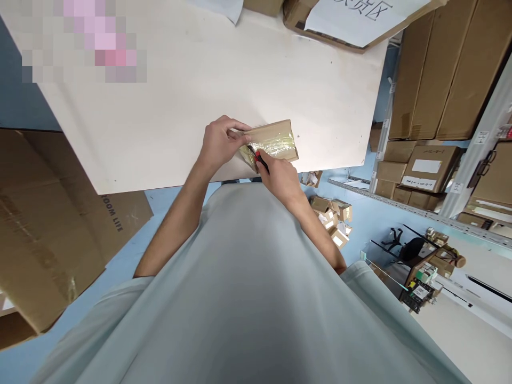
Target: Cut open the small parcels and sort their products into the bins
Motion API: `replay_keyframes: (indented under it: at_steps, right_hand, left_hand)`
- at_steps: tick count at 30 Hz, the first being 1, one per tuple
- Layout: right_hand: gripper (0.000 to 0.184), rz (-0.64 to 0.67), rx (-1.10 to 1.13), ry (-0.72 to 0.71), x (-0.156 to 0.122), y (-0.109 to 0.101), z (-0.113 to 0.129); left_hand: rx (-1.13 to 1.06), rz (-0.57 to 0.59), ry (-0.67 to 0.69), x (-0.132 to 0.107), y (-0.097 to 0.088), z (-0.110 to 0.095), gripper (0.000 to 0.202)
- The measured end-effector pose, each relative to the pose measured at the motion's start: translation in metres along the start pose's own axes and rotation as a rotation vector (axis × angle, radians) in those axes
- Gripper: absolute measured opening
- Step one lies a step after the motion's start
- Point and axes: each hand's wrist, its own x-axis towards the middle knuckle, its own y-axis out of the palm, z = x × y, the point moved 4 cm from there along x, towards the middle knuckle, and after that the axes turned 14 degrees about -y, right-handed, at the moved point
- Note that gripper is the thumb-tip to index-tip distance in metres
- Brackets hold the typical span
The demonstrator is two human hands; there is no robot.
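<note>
A small cardboard box (276, 136) wrapped in shiny yellowish clear tape lies at the near edge of the white table. My left hand (224, 140) pinches the box's left end between thumb and fingers. In my right hand (280, 176) is a utility knife (262, 159), black with a red part, gripped in closed fingers. Its front end points up and left and lies against the taped left part of the box, close to my left thumb. Whether the blade has entered the tape is too small to tell.
The white table (160, 106) has a carton with a paper sign (352, 21) at its far right. A large carton (60, 229) stands on the left. Shelves with cartons (432, 168) are on the right, and small boxes (332, 213) lie on the blue floor.
</note>
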Motion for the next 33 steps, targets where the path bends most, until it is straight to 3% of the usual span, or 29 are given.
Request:
replay_keyframes:
  at_steps: [8, 17, 24, 33]
  right_hand:
    - [0.046, 0.059, -0.019, 0.045, 0.023, 0.004, 0.011]
    - [0.042, 0.070, 0.049, 0.022, -0.001, 0.013, -0.005]
    - [0.045, 0.125, 0.043, -0.060, 0.012, 0.011, -0.006]
    - [0.055, 0.234, -0.040, -0.272, -0.002, 0.011, -0.041]
  left_hand:
    - [0.023, -0.035, -0.029, 0.000, -0.004, 0.001, 0.017]
    - [0.003, -0.102, -0.066, -0.012, 0.007, 0.003, 0.020]
    - [0.030, -0.127, -0.093, -0.005, -0.003, 0.006, 0.018]
    - [0.086, -0.175, -0.156, -0.014, 0.001, -0.001, 0.018]
